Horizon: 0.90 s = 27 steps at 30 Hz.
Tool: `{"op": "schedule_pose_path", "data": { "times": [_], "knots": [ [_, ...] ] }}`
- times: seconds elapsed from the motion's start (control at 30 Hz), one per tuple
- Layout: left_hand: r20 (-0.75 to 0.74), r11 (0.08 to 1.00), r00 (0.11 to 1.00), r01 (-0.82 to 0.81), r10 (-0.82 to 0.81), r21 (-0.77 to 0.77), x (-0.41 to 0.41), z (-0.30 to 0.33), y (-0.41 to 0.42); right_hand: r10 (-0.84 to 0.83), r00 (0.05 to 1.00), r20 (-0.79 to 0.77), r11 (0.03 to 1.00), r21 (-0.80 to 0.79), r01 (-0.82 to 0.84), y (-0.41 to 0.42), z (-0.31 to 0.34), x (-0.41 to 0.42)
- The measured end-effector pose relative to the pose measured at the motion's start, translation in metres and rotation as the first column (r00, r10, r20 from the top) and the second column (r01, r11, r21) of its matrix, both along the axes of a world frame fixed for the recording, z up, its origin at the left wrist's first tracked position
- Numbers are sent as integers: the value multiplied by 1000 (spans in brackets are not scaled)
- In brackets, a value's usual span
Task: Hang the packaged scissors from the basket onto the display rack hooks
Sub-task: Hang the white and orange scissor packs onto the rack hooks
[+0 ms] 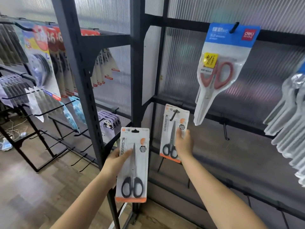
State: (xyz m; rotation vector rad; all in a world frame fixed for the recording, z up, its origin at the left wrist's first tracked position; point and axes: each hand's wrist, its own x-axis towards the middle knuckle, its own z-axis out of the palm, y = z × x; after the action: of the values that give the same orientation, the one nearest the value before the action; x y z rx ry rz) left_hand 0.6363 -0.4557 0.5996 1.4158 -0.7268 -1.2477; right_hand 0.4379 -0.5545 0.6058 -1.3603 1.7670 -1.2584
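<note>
My left hand (118, 160) grips a packaged pair of black-handled scissors (132, 164) by its left edge, held upright in front of the black rack post. A second, matching scissors pack (170, 129) hangs on a black hook (174, 114) of the display rack. My right hand (184, 142) holds that hanging pack at its right side, thumb on the front. The basket is out of view.
A red-handled scissors pack (221, 70) hangs higher up on the right. An empty hook (225, 131) sticks out right of my right hand. Clear-wrapped packs (290, 116) crowd the far right edge. The left racks (41, 63) carry other goods above a wood floor.
</note>
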Motion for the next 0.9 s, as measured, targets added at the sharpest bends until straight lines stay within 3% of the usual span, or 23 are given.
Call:
{"op": "schedule_pose_path", "data": {
  "times": [0.17,0.3,0.53,0.7,0.9],
  "knots": [
    [22,1000,1000,21,-21,-5,-2,-2,-4,46,993,-106,997,63,-40,-1,1,-7],
    [54,997,995,81,-81,7,-11,-1,-7,171,932,-318,985,83,-153,28,1,-17],
    [203,961,947,267,-248,-70,-44,10,-7,425,867,-261,901,30,-433,69,56,-19],
    [217,935,923,342,-317,-88,-57,13,-2,433,808,-399,884,16,-466,72,75,-22],
    [136,942,935,334,-326,-36,-49,-8,4,402,835,-376,889,-59,-454,71,93,-16]
  ]
}}
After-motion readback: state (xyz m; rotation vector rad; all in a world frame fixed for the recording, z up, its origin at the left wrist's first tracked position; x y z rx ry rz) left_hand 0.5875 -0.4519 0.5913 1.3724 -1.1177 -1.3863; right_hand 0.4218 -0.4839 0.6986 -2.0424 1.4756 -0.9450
